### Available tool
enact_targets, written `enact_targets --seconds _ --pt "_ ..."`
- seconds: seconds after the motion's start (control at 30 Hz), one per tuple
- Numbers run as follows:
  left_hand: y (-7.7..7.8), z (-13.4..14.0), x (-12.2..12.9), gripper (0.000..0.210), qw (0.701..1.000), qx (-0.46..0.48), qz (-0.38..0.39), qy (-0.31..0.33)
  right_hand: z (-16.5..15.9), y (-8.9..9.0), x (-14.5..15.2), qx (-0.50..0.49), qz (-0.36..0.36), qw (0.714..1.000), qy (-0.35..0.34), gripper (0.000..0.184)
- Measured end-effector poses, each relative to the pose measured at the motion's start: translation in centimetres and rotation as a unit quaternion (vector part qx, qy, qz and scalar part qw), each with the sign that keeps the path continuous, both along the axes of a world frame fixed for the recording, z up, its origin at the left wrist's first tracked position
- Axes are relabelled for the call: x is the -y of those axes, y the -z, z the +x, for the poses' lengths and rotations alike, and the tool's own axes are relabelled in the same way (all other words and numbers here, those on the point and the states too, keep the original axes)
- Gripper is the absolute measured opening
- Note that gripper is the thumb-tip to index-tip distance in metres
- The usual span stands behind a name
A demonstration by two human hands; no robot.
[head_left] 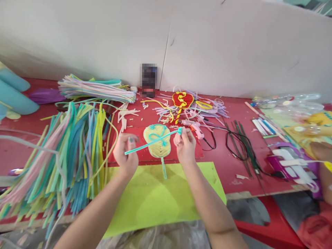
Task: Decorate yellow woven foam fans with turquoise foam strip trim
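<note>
My right hand (185,145) pinches the coiled end of a turquoise pipe cleaner (150,143). Its straight length slants down leftward, and the free tip crosses in front of my left hand (126,152). The left fingers are curled and blurred, so whether they grip the stem is unclear. Behind and below the stem lies a cream fan-shaped pipe cleaner piece (158,150) with turquoise edging, a turquoise curl and a short handle (164,168). It rests on a red mat (189,152), with its handle over a yellow-green sheet (155,197).
Bundles of pipe cleaners (49,155) fill the left side. At the back are a red-and-yellow fan (182,100), a pink glue gun (196,129) and a pixelated dark object (148,79). A black cable (243,138) and a purple-white power strip (287,164) lie right, near another person's arm (323,162).
</note>
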State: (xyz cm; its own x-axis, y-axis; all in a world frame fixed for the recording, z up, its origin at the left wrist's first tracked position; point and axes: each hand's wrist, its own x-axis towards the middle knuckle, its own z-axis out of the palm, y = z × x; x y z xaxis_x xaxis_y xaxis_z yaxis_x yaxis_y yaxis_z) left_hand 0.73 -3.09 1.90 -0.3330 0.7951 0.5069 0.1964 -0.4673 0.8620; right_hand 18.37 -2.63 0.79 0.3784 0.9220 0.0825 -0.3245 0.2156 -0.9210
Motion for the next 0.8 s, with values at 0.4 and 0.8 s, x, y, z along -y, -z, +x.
enact_targets --seconds 0.4,0.8 --pt "2.4 2.3 -0.8 0.032 0.899 0.086 -0.248 0.351 -0.9 0.4 0.4 0.113 -0.066 0.987 -0.088 0.026" --pt "3.4 2.6 -1.7 0.019 0.879 0.257 -0.281 0.287 -0.4 0.7 0.0 0.136 -0.084 0.979 -0.127 0.031"
